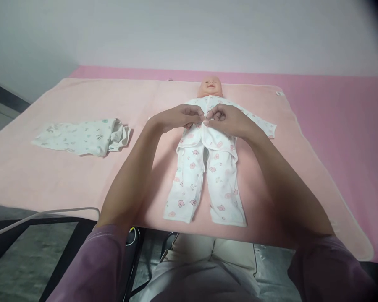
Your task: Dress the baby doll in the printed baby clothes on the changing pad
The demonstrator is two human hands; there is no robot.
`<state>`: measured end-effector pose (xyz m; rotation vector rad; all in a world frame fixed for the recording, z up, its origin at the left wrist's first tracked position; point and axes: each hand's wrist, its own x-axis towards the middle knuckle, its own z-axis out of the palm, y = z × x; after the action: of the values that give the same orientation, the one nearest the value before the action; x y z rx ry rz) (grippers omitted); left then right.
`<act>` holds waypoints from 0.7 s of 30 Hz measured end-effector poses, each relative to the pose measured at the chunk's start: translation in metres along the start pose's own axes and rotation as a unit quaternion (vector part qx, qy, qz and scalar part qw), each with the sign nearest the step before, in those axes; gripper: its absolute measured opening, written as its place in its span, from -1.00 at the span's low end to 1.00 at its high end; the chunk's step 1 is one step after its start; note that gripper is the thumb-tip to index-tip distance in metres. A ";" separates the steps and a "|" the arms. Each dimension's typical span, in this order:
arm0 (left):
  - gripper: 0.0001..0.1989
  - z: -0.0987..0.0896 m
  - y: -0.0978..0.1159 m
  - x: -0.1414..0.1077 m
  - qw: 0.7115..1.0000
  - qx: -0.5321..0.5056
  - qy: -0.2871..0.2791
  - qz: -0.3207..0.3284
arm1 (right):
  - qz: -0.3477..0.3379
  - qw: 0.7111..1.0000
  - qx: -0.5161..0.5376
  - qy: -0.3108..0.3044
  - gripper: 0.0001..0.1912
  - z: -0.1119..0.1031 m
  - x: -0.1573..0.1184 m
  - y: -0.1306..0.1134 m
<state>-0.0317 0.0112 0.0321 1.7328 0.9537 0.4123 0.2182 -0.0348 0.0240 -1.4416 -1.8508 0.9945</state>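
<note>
A baby doll (210,86) lies on its back, head away from me, in a white long-sleeved top (219,140) with a small pink print. White printed trousers (189,184) cover its legs, their ends towards me. My left hand (189,116) and my right hand (222,119) meet over the middle of the chest. Both pinch the front edges of the top, fingertips nearly touching. The small spot between the fingertips is hidden. The top hangs parted below my hands.
A folded white printed cloth (82,136) lies at the left on the pink blanket (69,180). A white cable (59,210) runs along the near left edge, above a black frame (63,256). A pale wall (189,37) stands behind.
</note>
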 end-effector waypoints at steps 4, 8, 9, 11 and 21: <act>-0.79 -0.001 0.001 0.000 1.000 0.004 0.001 0.004 | -0.008 1.000 0.000 -0.008 -0.84 -0.002 0.002 0.003; -0.81 -0.001 0.003 0.000 0.999 0.033 0.007 0.020 | 0.011 0.999 0.032 -0.008 -0.83 -0.005 0.006 0.006; -0.82 -0.001 0.004 0.000 0.999 0.042 0.009 0.027 | 0.017 0.999 0.040 -0.005 -0.82 -0.004 0.007 0.007; -0.85 0.000 0.007 -0.001 0.997 0.059 0.018 0.041 | 0.031 0.998 0.047 0.006 -0.80 -0.002 0.009 0.008; -0.77 0.018 0.022 -0.003 0.992 0.083 0.096 0.008 | -0.005 0.994 -0.059 0.095 -0.88 0.023 -0.018 -0.012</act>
<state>-0.0125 -0.0057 0.0461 1.8759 1.1406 0.5305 0.1973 -0.0583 0.0213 -1.5386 -1.7999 0.7248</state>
